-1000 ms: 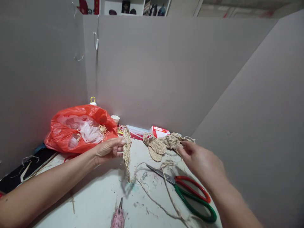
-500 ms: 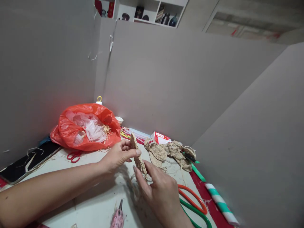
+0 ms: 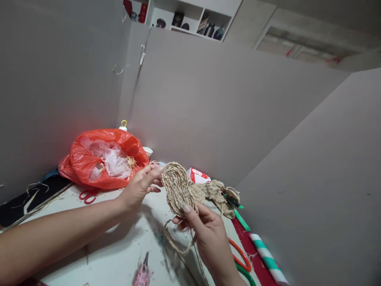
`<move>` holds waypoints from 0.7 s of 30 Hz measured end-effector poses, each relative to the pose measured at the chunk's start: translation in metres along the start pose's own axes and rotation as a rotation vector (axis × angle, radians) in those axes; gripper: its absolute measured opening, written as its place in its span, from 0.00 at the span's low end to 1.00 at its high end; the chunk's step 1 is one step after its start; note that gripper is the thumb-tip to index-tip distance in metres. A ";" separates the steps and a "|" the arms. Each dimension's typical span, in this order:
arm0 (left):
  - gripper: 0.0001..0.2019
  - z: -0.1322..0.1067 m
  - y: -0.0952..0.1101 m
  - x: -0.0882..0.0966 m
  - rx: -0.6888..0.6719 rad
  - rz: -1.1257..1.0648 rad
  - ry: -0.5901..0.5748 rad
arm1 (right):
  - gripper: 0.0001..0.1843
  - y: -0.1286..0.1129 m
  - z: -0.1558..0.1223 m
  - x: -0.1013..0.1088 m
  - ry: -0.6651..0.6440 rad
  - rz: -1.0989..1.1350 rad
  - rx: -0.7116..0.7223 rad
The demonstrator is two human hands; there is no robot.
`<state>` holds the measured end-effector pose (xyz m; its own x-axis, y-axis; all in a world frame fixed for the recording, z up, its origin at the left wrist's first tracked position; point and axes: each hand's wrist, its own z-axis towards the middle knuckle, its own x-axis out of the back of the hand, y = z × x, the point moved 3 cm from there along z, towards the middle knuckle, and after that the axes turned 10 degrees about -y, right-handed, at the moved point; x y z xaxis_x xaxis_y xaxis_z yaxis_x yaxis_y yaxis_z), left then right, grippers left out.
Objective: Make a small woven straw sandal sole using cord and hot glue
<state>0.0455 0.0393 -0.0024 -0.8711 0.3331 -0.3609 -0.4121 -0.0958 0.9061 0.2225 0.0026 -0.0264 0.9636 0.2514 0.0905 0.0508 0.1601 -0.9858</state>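
Note:
Both of my hands hold up a flat oval sole woven of straw rope (image 3: 178,186), its face turned toward me. My left hand (image 3: 139,188) pinches its upper left edge with fingertips. My right hand (image 3: 205,230) grips its lower end with thumb and fingers, closed on it. A loose tail of straw rope (image 3: 175,240) hangs from the sole down to the white table (image 3: 119,250). Behind the sole lie more woven straw pieces (image 3: 217,192).
A red plastic bag (image 3: 101,157) with clear plastic inside sits at the back left, small red scissors (image 3: 87,195) before it. A pink glue gun (image 3: 142,274) lies at the near edge. Large red-and-green scissors (image 3: 242,262) lie by my right wrist. Grey partition boards (image 3: 208,103) enclose the table.
My right hand came from the straw pieces at the back to the sole and took its lower end. The sole turned from edge-on to face-on.

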 end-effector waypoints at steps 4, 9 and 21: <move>0.13 0.008 0.008 0.015 -0.069 -0.015 0.174 | 0.13 0.008 0.007 0.002 -0.032 0.214 -0.004; 0.10 0.014 0.010 0.025 -0.064 -0.008 0.223 | 0.14 0.013 0.010 -0.001 -0.073 0.373 -0.025; 0.18 -0.005 -0.027 -0.009 -0.011 0.128 -0.179 | 0.17 0.027 0.011 -0.022 -0.160 0.371 -0.111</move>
<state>0.0629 0.0344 -0.0246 -0.8556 0.4786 -0.1971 -0.3048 -0.1581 0.9392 0.1995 0.0119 -0.0536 0.8695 0.4194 -0.2610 -0.2554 -0.0705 -0.9642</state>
